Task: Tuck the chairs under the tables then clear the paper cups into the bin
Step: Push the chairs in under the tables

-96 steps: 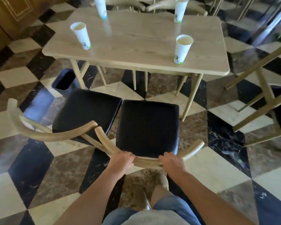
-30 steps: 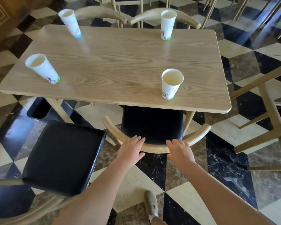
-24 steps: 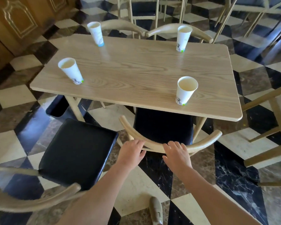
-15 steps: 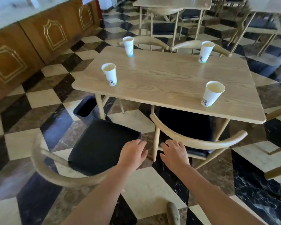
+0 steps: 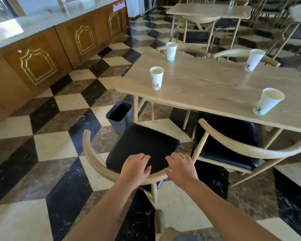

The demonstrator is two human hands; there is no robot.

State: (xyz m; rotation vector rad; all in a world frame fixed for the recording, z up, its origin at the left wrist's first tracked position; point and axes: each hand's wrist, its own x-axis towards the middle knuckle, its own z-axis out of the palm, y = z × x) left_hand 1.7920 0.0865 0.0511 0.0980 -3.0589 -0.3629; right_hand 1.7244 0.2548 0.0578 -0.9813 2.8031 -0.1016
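Before me stands the table (image 5: 215,87), four paper cups (image 5: 156,78) on top, the bin (image 5: 119,115) on the floor by its left leg. One chair (image 5: 233,146) is partly under; the left chair (image 5: 142,146) stands fully out. My left hand (image 5: 135,168) and right hand (image 5: 181,166) lie on its back rail, fingers (image 5: 142,156) spread, not clenched. I should grasp the rail, push straight and slowly, and keep clear of the bin.
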